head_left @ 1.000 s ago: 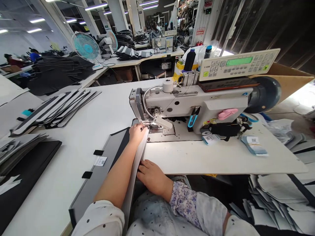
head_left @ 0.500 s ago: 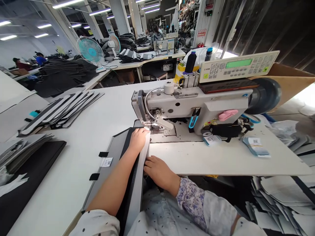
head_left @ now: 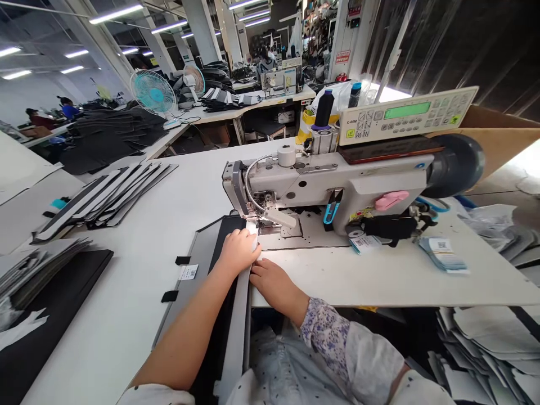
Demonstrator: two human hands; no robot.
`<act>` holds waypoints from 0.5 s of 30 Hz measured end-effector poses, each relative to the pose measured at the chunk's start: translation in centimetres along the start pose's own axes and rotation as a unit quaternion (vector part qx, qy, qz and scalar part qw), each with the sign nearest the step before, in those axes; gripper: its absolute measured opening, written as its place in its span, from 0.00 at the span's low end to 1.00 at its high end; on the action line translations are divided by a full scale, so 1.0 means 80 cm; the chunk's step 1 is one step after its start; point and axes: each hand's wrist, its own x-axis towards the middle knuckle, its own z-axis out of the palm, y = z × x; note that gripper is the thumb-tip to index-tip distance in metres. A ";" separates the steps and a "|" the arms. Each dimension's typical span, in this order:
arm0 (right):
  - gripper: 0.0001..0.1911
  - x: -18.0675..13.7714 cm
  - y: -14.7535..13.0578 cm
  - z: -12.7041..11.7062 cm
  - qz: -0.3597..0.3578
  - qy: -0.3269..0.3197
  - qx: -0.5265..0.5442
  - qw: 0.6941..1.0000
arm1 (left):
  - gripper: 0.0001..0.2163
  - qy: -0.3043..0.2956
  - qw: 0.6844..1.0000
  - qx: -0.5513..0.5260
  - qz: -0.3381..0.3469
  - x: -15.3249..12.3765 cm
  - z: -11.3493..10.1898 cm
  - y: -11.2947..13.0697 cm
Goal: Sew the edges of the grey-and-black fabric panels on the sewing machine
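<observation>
- Long grey-and-black fabric panel (head_left: 198, 264) lies at lower centre of the frame on the white counter (head_left: 139, 225), its far end at the needle of one cream sewing machine (head_left: 320, 180).
- Left hand (head_left: 238, 250) presses palm-down on the panel's pale edge strip, clasping nothing.
- Right hand (head_left: 270, 281) lies flat just beside it, fingertips touching the strip.
- Two black tabs (head_left: 183, 260) and one white label (head_left: 188, 272) sit on the panel.

The white table (head_left: 169, 185) carries a sewing machine (head_left: 329, 180) at its centre, towards the right. A grey-and-black panel (head_left: 183, 304) lies from the needle plate to the near edge and overhangs it. A fanned stack of panels (head_left: 105, 194) lies towards the far left corner. A dark sheet (head_left: 50, 309) covers the near left corner. A bundle of printed tags (head_left: 442, 253) lies near the right edge.
</observation>
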 end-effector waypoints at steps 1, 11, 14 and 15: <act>0.04 0.002 0.002 0.002 0.005 0.003 -0.002 1.000 | 0.13 -0.017 1.000 -0.006 -0.013 -0.002 -0.003 0.003; 0.06 0.014 0.013 -0.003 0.035 0.018 -0.032 0.999 | 0.19 -0.092 0.986 -0.089 -0.108 0.010 0.005 0.006; 0.07 0.015 0.013 -0.002 0.039 0.022 -0.029 0.999 | 0.19 -0.100 0.983 -0.100 -0.121 0.017 0.006 0.006; 0.07 0.015 0.013 0.000 0.041 0.024 -0.028 0.998 | 0.20 -0.103 0.981 -0.104 -0.125 0.018 0.006 0.007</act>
